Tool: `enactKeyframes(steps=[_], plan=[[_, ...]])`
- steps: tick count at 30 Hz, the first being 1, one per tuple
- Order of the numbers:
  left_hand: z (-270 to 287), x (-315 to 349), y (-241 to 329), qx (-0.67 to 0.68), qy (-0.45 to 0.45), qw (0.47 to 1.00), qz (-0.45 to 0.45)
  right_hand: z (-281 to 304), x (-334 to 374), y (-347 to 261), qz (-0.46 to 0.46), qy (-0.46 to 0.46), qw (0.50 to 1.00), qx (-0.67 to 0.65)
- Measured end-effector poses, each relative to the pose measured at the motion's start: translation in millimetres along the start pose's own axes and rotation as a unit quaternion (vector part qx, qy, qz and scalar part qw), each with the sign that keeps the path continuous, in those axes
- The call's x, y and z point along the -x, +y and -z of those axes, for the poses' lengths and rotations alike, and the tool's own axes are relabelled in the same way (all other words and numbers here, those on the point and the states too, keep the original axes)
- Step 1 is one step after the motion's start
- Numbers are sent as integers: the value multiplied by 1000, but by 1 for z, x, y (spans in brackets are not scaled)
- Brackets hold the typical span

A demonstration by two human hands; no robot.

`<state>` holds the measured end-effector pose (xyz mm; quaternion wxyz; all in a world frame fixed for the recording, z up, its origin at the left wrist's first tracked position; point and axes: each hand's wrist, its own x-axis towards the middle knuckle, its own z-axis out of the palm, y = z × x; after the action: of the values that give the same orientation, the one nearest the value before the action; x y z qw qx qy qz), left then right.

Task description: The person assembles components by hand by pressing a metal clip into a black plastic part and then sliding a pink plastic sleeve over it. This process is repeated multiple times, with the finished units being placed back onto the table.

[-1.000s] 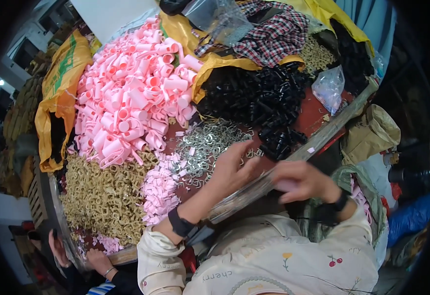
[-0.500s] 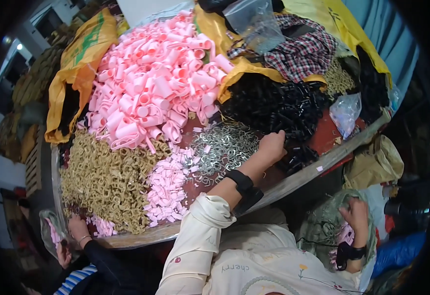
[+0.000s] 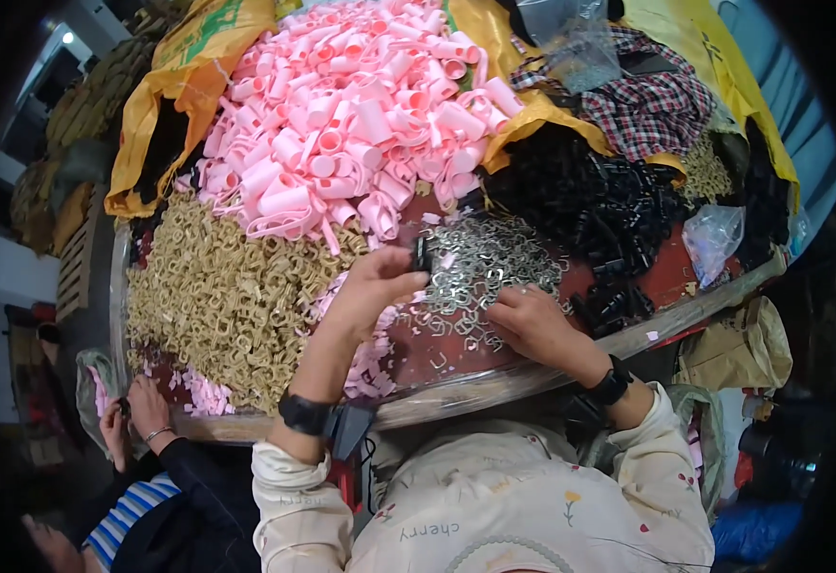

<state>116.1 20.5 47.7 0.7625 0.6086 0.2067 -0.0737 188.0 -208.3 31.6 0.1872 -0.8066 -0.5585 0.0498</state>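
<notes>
My left hand (image 3: 378,285) pinches a small black plastic piece (image 3: 423,254) at the left edge of a heap of silvery metal clips (image 3: 480,263). Fingers curled together, my right hand (image 3: 535,325) touches the near right side of that same heap; whatever is between its fingertips cannot be made out. Small pale pink pieces (image 3: 370,358) lie beneath and beside my left forearm. Loops of tan plastic (image 3: 246,296) form a wide pile to the left.
Pink tubular parts (image 3: 342,124) are heaped at the back. Black plastic pieces (image 3: 600,210) spill from a yellow sack (image 3: 547,119) at right, near a clear plastic bag (image 3: 714,239). At lower left, a co-worker's hands (image 3: 141,411) are at the table's edge (image 3: 475,390).
My left hand has come left from the black pile, carrying a black piece. My right hand has risen from the bag at lower right to the metal clips. The view has shifted.
</notes>
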Motion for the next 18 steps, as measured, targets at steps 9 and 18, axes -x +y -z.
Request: enactKeyframes(steps=[9,18], plan=[[31,62,-38,164,88,983,-2,-37,-44,-27,78,35,995,-49],[38,76,-58,274,81,958,-18,-55,-67,-46,193,10,981,12]])
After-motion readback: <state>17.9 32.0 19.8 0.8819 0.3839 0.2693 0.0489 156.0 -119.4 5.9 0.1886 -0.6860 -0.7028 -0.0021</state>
